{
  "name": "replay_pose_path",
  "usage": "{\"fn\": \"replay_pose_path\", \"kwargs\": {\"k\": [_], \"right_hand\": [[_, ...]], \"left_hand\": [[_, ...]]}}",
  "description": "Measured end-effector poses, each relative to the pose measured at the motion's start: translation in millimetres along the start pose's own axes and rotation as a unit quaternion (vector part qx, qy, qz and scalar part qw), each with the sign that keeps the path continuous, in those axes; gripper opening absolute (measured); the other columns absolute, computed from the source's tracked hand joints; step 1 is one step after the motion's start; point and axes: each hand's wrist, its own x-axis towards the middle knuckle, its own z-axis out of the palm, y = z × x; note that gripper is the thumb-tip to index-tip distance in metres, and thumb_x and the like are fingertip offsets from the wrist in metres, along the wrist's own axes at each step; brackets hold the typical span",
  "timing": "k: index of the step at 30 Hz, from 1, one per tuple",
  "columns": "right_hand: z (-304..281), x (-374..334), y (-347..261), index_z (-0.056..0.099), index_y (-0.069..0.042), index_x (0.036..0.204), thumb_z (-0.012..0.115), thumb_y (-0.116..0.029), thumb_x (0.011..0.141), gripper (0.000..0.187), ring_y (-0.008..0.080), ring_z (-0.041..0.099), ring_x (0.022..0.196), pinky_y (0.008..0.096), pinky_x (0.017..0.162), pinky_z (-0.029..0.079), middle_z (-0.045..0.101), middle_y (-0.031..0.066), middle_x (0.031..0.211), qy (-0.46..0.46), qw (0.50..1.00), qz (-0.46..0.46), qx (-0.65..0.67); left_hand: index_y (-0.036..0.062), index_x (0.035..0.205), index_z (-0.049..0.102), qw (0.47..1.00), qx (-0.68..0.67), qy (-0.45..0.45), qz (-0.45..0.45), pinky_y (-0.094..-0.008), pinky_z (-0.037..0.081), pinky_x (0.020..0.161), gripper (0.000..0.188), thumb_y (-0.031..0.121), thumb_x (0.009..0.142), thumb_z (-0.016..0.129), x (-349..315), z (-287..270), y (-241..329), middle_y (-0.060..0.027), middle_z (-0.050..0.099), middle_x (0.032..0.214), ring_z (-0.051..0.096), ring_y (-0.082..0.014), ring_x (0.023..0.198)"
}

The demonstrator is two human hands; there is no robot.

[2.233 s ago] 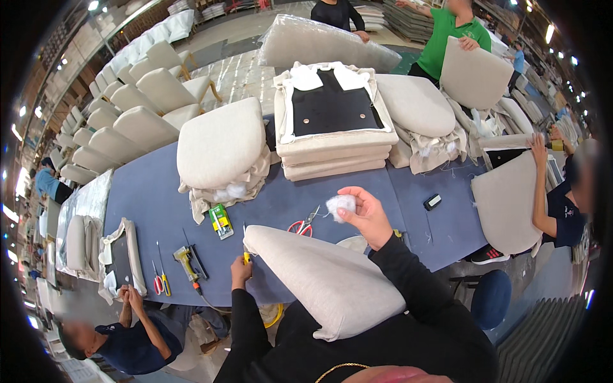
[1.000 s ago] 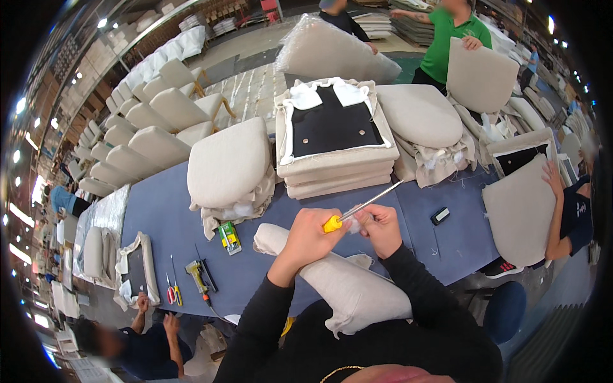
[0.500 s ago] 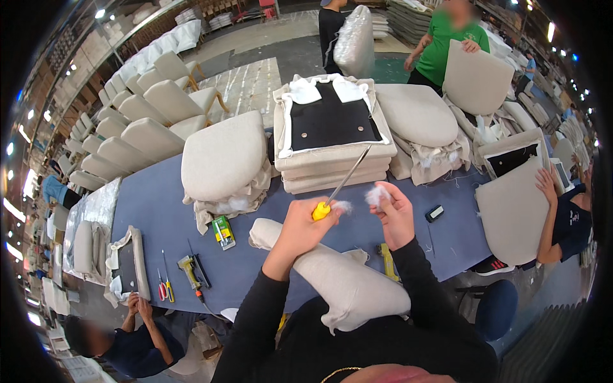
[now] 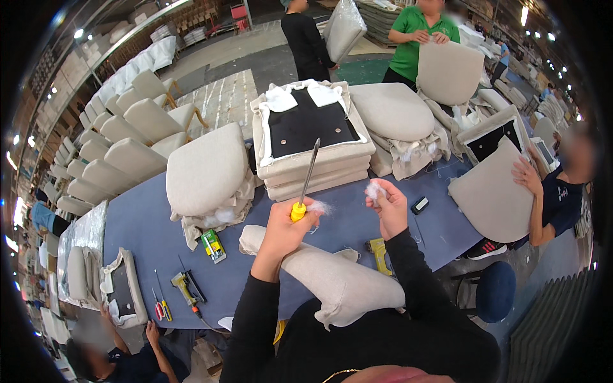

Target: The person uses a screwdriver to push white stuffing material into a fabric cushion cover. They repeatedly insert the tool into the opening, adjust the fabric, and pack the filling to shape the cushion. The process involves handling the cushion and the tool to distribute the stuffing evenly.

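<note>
My left hand is closed round the yellow handle of a screwdriver, its long metal shaft pointing up and away. A white tuft of stuffing sticks out by the thumb of that hand. Another tuft of fibre stuffing is pinched in the fingertips of my right hand, a little to the right. Under my forearms a beige upholstered cushion lies slanting across the table edge against my body.
Upholstered seats are stacked ahead on the blue table, with chair backs beside them. A green box, staple guns and scissors lie around. Co-workers stand at the left, right and far side.
The screwdriver has swung more upright, while both hands keep their tufts. My view has shifted. The green-shirted person now has both hands on the chair back; the lower-left person's hands have moved apart.
</note>
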Motion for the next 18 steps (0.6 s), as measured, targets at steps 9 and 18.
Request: {"fn": "replay_pose_path", "kwargs": {"k": [9,18], "right_hand": [[11,-35,-43,0.067,0.003,0.125,0.060,0.000,0.098,0.028,0.0163,0.067,0.100,0.0316,0.090,0.054,0.069,0.0071,0.111,-0.190,0.977,-0.085,-0.044],[17,-16,-38,0.071,0.000,0.117,0.080,-0.012,0.098,0.025,0.0104,0.068,0.096,0.0263,0.086,0.054,0.074,0.0048,0.106,-0.100,0.991,-0.041,-0.072]], "left_hand": [[-0.0005,0.107,0.074,0.996,0.076,-0.047,0.019,-0.0254,0.054,0.071,0.016,0.005,0.092,0.073,46,1,-14,-0.0050,0.074,0.085,0.069,-0.0094,0.077],[-0.0017,0.103,0.078,0.990,0.100,-0.090,0.037,-0.0268,0.049,0.069,0.034,0.027,0.088,0.088,45,31,17,0.0001,0.069,0.080,0.059,-0.0066,0.076]]}}
